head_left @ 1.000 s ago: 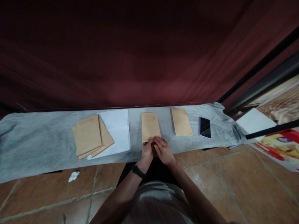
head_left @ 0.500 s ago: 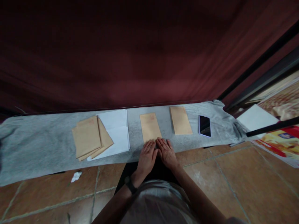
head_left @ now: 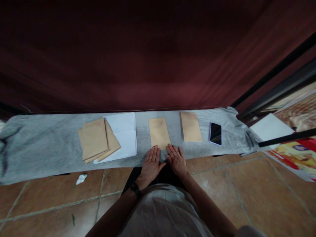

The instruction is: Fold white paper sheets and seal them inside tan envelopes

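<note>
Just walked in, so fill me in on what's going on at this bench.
A person has the left hand and right hand laid flat, fingers open, at the near edge of a brown envelope. To the left, more envelopes overlap white paper. To the right lie another brown item, perhaps stacked envelopes, and a phone.

Mid env. (head_left: pixel 159 133) tan; cloth (head_left: pixel 54 144) mottled gry; phone (head_left: pixel 215 134) blk/lilac.

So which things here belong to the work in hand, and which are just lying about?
Seemingly in use:
middle envelope, with left hand and right hand at its near edge
envelope pile
white paper
rightmost envelope

Probably lying about:
phone
white scrap
red-and-yellow package
</note>
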Action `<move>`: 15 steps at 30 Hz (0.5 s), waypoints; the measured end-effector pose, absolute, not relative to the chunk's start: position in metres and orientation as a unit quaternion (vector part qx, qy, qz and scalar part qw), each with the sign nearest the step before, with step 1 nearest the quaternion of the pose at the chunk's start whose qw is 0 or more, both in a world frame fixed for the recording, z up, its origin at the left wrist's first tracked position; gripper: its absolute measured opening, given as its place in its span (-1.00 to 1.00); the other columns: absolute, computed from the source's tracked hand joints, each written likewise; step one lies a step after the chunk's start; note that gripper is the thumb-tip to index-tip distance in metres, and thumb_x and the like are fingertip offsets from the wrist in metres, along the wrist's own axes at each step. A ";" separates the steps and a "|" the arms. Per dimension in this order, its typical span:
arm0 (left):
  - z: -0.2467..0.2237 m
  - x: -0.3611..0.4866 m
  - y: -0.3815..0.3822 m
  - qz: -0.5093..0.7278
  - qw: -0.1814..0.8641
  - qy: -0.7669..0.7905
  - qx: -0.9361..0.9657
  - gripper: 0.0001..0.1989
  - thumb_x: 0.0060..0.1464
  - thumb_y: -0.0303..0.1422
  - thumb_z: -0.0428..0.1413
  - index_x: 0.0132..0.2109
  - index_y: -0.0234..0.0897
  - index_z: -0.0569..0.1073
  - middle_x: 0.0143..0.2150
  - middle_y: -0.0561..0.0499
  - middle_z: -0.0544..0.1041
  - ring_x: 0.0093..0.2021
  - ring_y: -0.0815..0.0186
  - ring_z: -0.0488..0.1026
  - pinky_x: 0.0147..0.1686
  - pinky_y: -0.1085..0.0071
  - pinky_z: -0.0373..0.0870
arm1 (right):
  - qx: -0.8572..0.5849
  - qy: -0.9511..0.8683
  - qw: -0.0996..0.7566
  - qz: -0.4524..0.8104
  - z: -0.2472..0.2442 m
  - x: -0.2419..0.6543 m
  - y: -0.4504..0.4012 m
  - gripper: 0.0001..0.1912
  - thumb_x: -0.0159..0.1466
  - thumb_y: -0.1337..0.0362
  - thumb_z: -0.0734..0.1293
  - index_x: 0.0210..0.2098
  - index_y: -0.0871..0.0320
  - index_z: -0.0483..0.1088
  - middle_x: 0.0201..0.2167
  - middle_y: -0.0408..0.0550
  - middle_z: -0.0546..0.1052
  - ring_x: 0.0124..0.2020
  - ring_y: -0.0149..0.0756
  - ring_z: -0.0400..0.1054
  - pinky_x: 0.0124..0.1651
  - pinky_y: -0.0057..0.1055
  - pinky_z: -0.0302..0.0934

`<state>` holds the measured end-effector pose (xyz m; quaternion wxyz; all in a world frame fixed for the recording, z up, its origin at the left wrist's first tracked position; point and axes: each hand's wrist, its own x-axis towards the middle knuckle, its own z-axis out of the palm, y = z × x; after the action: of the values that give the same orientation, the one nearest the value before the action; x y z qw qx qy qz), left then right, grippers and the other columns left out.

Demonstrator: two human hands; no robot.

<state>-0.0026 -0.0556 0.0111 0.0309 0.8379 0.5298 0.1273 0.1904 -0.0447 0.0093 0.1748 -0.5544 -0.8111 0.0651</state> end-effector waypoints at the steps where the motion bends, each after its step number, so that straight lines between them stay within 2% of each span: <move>1: 0.011 -0.005 -0.056 0.127 0.030 0.532 0.836 -0.24 0.33 -0.09 -0.05 0.46 -0.51 0.00 0.46 -0.37 0.11 0.48 -0.01 0.01 0.41 0.00 0.05 | -0.557 -0.809 0.174 0.064 0.010 0.192 -0.045 -0.49 0.51 0.23 0.08 0.42 0.12 0.11 0.39 0.05 0.25 0.40 -0.11 0.12 0.44 0.07 -0.13; 5: 0.010 -0.007 -0.058 0.131 0.034 0.538 0.832 -0.23 0.32 -0.10 -0.05 0.48 -0.47 -0.06 0.46 -0.37 0.09 0.47 -0.03 0.01 0.40 -0.05 0.05 | -0.562 -0.803 0.189 0.062 0.016 0.189 -0.044 -0.50 0.50 0.23 0.09 0.39 0.17 0.17 0.36 0.10 0.30 0.40 -0.10 0.11 0.43 0.06 -0.08; 10: 0.008 0.001 -0.058 0.119 0.034 0.556 0.822 -0.25 0.32 -0.22 -0.08 0.48 -0.54 -0.12 0.46 -0.42 0.06 0.48 -0.05 -0.04 0.40 -0.07 0.02 | -0.503 -0.838 0.192 0.090 0.019 0.168 -0.040 -0.50 0.50 0.23 0.10 0.38 0.17 0.20 0.34 0.07 0.33 0.39 -0.17 0.13 0.44 -0.04 -0.02; 15: 0.012 -0.003 -0.057 0.092 0.053 0.539 0.836 -0.24 0.29 -0.20 0.00 0.45 -0.57 -0.02 0.48 -0.42 -0.01 0.50 -0.04 -0.14 0.44 -0.02 -0.06 | -0.508 -0.840 0.168 0.093 0.012 0.170 -0.041 -0.50 0.49 0.23 0.14 0.38 0.15 0.18 0.36 0.07 0.30 0.40 -0.15 0.12 0.43 -0.03 -0.05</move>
<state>-0.0031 -0.0565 0.0117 0.0530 0.8355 0.5390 0.0923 0.1695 -0.0411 0.0125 0.1684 -0.5079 -0.8397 0.0930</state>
